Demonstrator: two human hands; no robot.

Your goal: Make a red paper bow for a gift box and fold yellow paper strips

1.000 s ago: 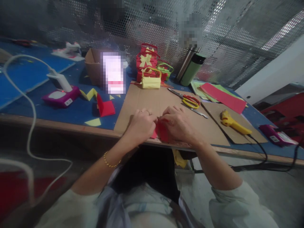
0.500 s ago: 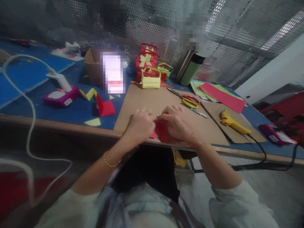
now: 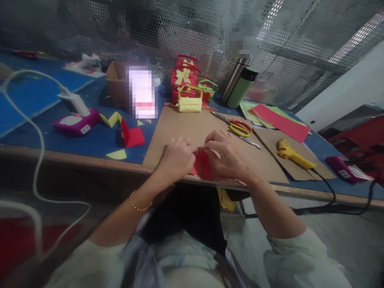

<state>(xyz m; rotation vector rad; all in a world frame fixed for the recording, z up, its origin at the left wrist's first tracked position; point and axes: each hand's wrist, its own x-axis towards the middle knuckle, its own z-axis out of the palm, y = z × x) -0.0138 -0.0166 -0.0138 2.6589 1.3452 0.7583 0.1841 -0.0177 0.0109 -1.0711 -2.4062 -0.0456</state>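
While both hands meet at the near edge of the blue-topped wooden table (image 3: pixel 90 141), a small folded piece of red paper (image 3: pixel 203 165) is pinched between them, just above the near end of a flat brown cardboard sheet (image 3: pixel 186 122). The left hand (image 3: pixel 177 158), with a ring on one finger, is clenched on the paper's left side. The right hand (image 3: pixel 229 157) is curled over its right side, with the fingertips pressed to the upper edge. Most of the paper is covered by fingers, so the exact shape of the fold cannot be made out; a crease seems to be the work in hand.

Such a crease is judged to be best made with the paper laid flat on the cardboard. The edges are matched before any pressure is applied, one hand is kept as an anchor, and the fold is pressed from its middle outward so that no layer slips.

Scissors with red and yellow handles (image 3: pixel 241 128) lie on the cardboard just beyond the right hand. A yellow glue gun with a black cord (image 3: pixel 292 154) rests on a second cardboard piece further right. At the far end of the sheet stands a yellow paper basket with a handle (image 3: pixel 189 104), with red gift boxes with yellow bows (image 3: pixel 183 76) behind it.
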